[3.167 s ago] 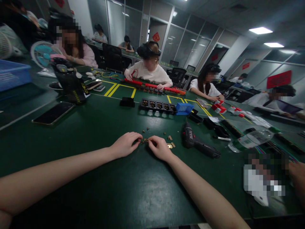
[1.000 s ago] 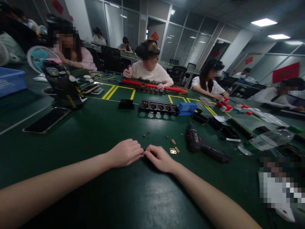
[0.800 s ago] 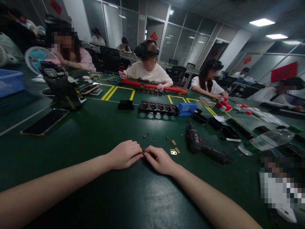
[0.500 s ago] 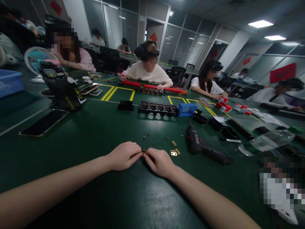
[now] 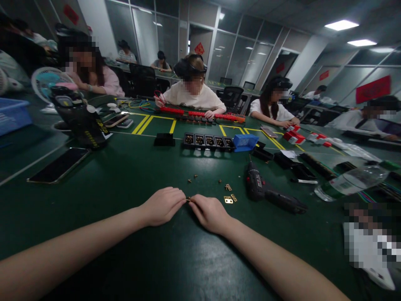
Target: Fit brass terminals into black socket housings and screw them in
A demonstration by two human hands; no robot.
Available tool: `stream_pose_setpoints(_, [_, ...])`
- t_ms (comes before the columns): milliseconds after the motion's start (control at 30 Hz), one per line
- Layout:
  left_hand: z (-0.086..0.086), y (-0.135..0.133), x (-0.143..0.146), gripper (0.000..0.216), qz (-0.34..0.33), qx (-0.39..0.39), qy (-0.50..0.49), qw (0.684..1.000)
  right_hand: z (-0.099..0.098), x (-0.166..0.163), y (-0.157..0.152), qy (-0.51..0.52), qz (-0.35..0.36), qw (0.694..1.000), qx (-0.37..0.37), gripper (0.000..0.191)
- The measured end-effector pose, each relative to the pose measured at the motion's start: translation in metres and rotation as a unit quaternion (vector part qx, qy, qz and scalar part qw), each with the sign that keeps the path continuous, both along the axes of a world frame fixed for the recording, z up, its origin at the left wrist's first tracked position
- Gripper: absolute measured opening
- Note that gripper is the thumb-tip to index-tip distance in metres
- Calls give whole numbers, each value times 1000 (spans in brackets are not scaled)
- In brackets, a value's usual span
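Observation:
My left hand [image 5: 163,205] and my right hand [image 5: 209,212] rest on the green table [image 5: 131,175], fingertips meeting. Both pinch one small brass part [image 5: 188,199] between them. Its shape is too small to make out. A few more loose brass pieces, small hinges [image 5: 228,199] and screws [image 5: 192,179], lie just beyond my hands. A black electric screwdriver [image 5: 269,193] lies to the right of my right hand.
A row of black trays [image 5: 208,141] and a blue box [image 5: 244,142] sit farther back. A phone [image 5: 58,165] lies at left, a plastic bottle [image 5: 351,182] at right. Several people work across the table.
My hands have stayed together on the small brass part, with only slight finger shifts. The view has drifted a little.

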State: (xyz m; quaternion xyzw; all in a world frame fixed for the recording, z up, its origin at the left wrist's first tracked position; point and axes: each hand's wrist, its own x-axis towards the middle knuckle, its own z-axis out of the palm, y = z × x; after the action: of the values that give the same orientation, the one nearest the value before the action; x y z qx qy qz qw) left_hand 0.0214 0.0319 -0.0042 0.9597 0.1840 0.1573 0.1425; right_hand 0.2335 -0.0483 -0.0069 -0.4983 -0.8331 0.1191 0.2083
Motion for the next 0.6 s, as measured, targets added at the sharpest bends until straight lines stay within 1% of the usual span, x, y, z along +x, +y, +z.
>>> stream_pose_setpoints(200, [2, -1, 0, 33, 8, -15, 4, 1000, 1, 0, -1, -15, -4, 1000, -7, 23])
stream_pose_setpoints(467, [0, 1, -1, 35, -22, 18, 14, 1000, 4, -3, -2, -34, -1, 999, 1, 21])
stream_pose_setpoints(600, [1, 1, -2, 34, -28, 19, 7, 999, 4, -3, -4, -42, 3, 999, 10, 22])
